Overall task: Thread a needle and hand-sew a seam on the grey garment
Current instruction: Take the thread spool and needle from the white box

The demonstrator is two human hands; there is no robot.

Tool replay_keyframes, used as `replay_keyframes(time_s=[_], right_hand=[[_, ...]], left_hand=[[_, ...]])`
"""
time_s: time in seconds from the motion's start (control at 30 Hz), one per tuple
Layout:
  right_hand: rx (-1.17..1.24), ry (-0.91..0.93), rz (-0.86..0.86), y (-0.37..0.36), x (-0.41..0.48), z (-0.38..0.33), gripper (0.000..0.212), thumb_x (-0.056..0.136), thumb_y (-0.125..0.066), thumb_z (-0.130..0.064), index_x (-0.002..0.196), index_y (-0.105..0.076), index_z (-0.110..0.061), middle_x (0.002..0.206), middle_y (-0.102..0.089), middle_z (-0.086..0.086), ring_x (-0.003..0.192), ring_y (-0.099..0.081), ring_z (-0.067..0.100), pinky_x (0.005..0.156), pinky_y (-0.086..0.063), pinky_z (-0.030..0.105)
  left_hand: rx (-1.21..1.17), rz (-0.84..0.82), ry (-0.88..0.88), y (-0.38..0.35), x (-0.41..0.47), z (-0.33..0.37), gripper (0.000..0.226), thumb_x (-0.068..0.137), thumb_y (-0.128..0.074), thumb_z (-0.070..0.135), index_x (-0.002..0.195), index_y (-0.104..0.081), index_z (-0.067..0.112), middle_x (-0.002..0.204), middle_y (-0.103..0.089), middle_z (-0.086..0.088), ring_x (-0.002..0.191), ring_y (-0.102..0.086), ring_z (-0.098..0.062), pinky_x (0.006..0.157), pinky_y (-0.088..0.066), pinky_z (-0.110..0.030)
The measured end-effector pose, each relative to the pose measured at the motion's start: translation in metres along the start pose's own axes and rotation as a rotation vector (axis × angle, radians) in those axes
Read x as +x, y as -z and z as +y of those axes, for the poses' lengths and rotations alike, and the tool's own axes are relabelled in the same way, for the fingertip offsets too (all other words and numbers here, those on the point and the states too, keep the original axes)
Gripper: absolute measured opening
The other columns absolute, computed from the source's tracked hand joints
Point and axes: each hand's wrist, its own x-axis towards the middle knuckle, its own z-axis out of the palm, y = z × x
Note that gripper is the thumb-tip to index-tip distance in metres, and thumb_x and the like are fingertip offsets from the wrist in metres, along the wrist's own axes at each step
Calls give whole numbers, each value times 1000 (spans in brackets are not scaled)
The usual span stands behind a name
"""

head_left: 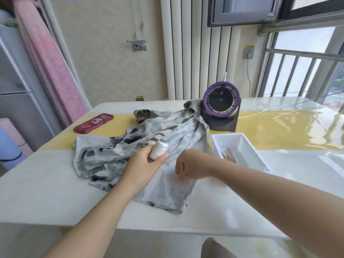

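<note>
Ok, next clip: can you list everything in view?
grey garment: one, grey with dark patches, spread mid-table
thread spool: one, white, gripped above the garment
phone: one, red case, table's far left
fan: one, purple and black, behind the garment
tray: one, white, right of the garment, small items inside
table: one, white with a yellow band
left hand: grips the thread spool
right hand: fingers curled over the garment; any hold unclear

No lettering can be read. The yellow sticker (249, 46) above the wall socket (248, 53) carries dark characters (too small to make out), and the dark display of the fan (221, 107) shows only a blur.
</note>
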Motion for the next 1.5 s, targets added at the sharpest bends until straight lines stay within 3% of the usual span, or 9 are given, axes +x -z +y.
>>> replay_keyframes(time_s=[0.13,0.3,0.5,0.6,0.77,1.03,1.17,1.37,1.5], right_hand=[[38,-30,46,-15,2,-1,26,84,-53,-16,107,-64,-22,109,-63,-3,94,-57,16,73,-46,27],[172,10,204,5,-3,9,26,86,-61,-21,111,-61,-19,100,-65,-4,82,-52,10,72,-41,22],[541,164,266,24,-17,7,28,88,-60,-6,113,-63,-16,101,-62,-10,81,-58,-5,71,-42,2],[471,196,242,22,-18,4,23,88,-63,-14,110,-67,-18,98,-62,-18,86,-63,5,75,-46,8],[509,225,246,20,-18,5,10,84,-71,-20,93,-70,-24,80,-64,-23,70,-59,-9,70,-46,8],[598,229,325,21,-18,14,8,75,-79,-20,76,-71,-21,75,-72,0,70,-63,6,74,-52,31],[540,300,324,24,-19,17,6,79,-76,-17,76,-71,-18,80,-72,3,76,-66,18,81,-52,34],[630,320,266,31,-19,22,10,87,-66,-10,79,-65,-16,82,-70,-4,73,-62,0,73,-46,11],[856,287,274,32,-19,27,12,90,-62,-9,79,-62,-13,84,-72,1,80,-65,10,83,-52,24]], left_hand=[[-2,-11,33,0,-6,-4,24,81,-71,34,93,-51,38,89,-66,19,87,-62,2,73,-46,-20],[60,-44,15,-4,-5,-6,33,75,-75,39,98,-53,31,92,-68,14,80,-62,5,70,-46,-16],[210,-29,-75,-6,-5,-8,33,73,-74,46,100,-55,40,94,-64,14,89,-60,-7,83,-50,-39],[223,-17,-102,-7,-6,-6,32,73,-75,42,97,-54,42,91,-64,17,89,-59,-4,82,-50,-38],[220,17,-140,-6,-7,-6,35,72,-78,37,96,-53,37,93,-64,19,93,-58,-5,82,-48,-36],[22,-36,-152,-4,-9,1,35,71,-81,19,90,-57,36,89,-65,18,86,-58,5,73,-38,-5],[-13,-110,-142,-2,-8,3,35,72,-80,20,91,-58,40,91,-65,16,86,-59,3,74,-38,-7],[-158,-183,-102,0,-3,1,30,77,-76,19,97,-59,35,91,-66,13,85,-62,-5,80,-45,-18],[-210,-224,-75,1,-3,-3,31,76,-77,20,98,-59,31,92,-66,13,89,-64,-9,83,-49,-24]])
